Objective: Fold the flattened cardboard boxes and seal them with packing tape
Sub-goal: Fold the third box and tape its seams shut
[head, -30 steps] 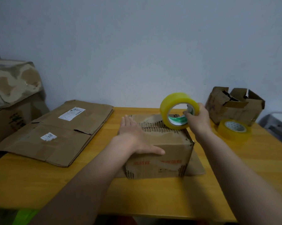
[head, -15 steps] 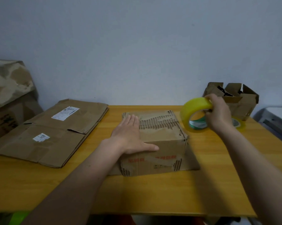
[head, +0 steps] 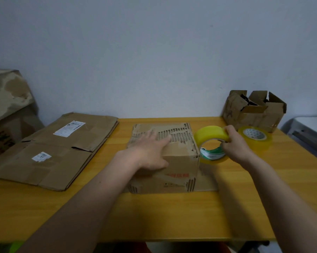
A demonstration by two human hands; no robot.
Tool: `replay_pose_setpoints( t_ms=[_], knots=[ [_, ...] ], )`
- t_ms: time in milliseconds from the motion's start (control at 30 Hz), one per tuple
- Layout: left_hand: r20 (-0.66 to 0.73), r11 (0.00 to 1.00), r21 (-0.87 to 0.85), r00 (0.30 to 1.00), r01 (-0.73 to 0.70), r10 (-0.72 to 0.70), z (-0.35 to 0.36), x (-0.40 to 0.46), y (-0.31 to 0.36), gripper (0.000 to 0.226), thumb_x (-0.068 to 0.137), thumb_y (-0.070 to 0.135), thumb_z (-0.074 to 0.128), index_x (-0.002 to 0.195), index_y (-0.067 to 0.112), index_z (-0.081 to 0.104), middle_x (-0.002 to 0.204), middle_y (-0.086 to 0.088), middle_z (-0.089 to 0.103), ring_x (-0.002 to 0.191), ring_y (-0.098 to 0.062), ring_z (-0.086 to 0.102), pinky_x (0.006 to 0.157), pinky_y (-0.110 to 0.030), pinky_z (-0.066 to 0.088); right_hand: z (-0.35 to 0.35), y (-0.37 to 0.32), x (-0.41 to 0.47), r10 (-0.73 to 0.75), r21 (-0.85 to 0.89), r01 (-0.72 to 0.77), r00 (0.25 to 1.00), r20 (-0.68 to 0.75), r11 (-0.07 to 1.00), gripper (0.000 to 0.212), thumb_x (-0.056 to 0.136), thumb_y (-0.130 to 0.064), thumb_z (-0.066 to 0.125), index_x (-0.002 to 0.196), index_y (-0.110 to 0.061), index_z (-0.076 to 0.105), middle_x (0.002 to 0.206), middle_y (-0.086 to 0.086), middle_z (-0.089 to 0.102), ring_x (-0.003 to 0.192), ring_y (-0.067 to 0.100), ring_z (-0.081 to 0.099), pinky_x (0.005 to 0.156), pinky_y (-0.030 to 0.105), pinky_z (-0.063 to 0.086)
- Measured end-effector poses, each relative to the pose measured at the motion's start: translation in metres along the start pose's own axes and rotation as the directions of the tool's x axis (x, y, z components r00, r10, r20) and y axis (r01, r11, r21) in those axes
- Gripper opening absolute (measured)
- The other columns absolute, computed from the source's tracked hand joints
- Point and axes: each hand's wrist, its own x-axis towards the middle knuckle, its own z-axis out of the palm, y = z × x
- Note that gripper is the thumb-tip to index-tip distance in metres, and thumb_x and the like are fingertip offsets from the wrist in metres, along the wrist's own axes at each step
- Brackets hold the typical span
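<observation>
With the left hand (head: 150,152) flat on the box (head: 172,161), the right hand (head: 234,145), gripping the tape roll (head: 210,141), should pull tape snugly down the side.

The box (head: 179,157) is made of brown cardboard, rough and torn on top. The tape roll (head: 211,136) is shiny yellow plastic. The desk (head: 172,216) is smooth yellow wood.

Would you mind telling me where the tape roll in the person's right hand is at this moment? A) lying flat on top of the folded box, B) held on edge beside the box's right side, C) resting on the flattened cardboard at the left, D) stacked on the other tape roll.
B: the right hand grips the tape roll on edge, beside the right side of the folded box, apart from the second tape roll.
</observation>
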Motion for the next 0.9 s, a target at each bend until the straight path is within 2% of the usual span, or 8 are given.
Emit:
replay_pose_setpoints(
  t_ms=[67,167,233,267,367,567,767,900],
  knots=[
    [0.008,0.999,-0.027,0.999,-0.04,0.04,0.006,0.004,0.022,0.094,0.087,0.053,0.056,0.151,0.038,-0.011,0.16,-0.002,-0.017,0.146,-0.03,-0.017,0.112,-0.045,-0.011,-0.006,-0.006,-0.006,-0.003,0.092,-0.012,0.987,0.161,0.996,0.022,0.088,-0.001,0.059,0.097,-0.011,0.04,0.084,0.009,0.047,0.079,0.025,0.049,0.061,0.034,0.038],
    [-0.048,1.0,-0.013,0.999,-0.006,0.006,0.011,0.011,0.036,0.099,0.082,0.077,0.041,0.154,0.029,-0.007,0.161,-0.004,-0.015,0.147,-0.032,-0.016,0.117,-0.046,-0.01,-0.019,-0.017,-0.019,-0.009,0.266,-0.095,0.931,0.364,0.959,0.033,0.077,-0.021,0.077,0.091,-0.028,0.048,0.092,-0.005,0.06,0.083,0.011,0.062,0.063,0.02,0.049],
    [-0.062,0.997,-0.003,0.995,-0.077,0.077,0.007,0.015,0.028,0.082,0.094,0.055,0.044,0.155,0.028,-0.003,0.162,0.0,-0.011,0.149,-0.023,-0.012,0.118,-0.042,-0.007,-0.025,-0.02,-0.027,-0.041,0.428,-0.193,0.876,0.48,0.883,0.028,0.073,-0.033,0.074,0.097,-0.028,0.061,0.093,-0.009,0.07,0.086,0.008,0.068,0.064,0.017,0.053],
    [-0.05,0.992,-0.015,0.991,-0.124,0.123,0.003,0.016,0.022,0.077,0.095,0.036,0.046,0.155,0.027,-0.002,0.163,0.004,-0.009,0.149,-0.018,-0.011,0.119,-0.04,-0.006,-0.025,-0.019,-0.028,-0.079,0.491,-0.235,0.84,0.538,0.839,0.034,0.075,-0.034,0.069,0.105,-0.018,0.066,0.099,-0.001,0.072,0.091,0.013,0.069,0.07,0.02,0.054],
    [-0.025,0.983,-0.056,0.985,-0.174,0.173,-0.003,0.019,0.004,0.089,0.083,0.0,0.042,0.154,0.033,0.001,0.162,0.013,-0.006,0.148,-0.011,-0.009,0.119,-0.037,-0.008,-0.008,-0.026,-0.035,-0.177,0.495,-0.253,0.724,0.667,0.831,0.042,0.084,-0.028,0.059,0.108,0.006,0.06,0.1,0.013,0.066,0.091,0.022,0.063,0.084,0.031,0.051],
    [-0.17,0.978,-0.158,0.979,-0.136,0.109,-0.001,0.027,-0.035,0.092,0.082,-0.013,0.041,0.15,0.045,0.018,0.16,0.019,0.008,0.149,-0.012,0.0,0.118,-0.038,-0.008,0.033,-0.057,-0.042,-0.264,0.55,-0.23,0.691,0.673,0.803,0.02,0.088,-0.023,0.056,0.095,-0.005,0.06,0.092,0.011,0.067,0.085,0.018,0.064,0.075,0.024,0.054],
    [-0.182,0.957,-0.24,0.976,-0.163,0.12,-0.007,0.036,-0.045,0.087,0.083,-0.016,0.04,0.147,0.042,0.031,0.159,0.016,0.016,0.149,-0.013,0.004,0.12,-0.04,-0.007,0.047,-0.066,-0.038,-0.232,0.473,-0.217,0.655,0.719,0.854,0.02,0.095,-0.02,0.053,0.09,-0.001,0.061,0.084,0.016,0.069,0.072,0.019,0.068,0.066,0.024,0.057],
    [-0.182,0.918,-0.369,0.98,-0.147,0.083,-0.007,0.046,-0.046,0.057,0.096,0.007,0.04,0.142,0.04,0.041,0.157,0.016,0.025,0.147,-0.013,0.011,0.12,-0.041,-0.001,0.058,-0.058,-0.037,-0.199,0.438,-0.276,0.606,0.77,0.855,0.022,0.091,-0.025,0.056,0.088,-0.004,0.063,0.086,0.02,0.069,0.071,0.019,0.069,0.066,0.024,0.059]
  ],
)
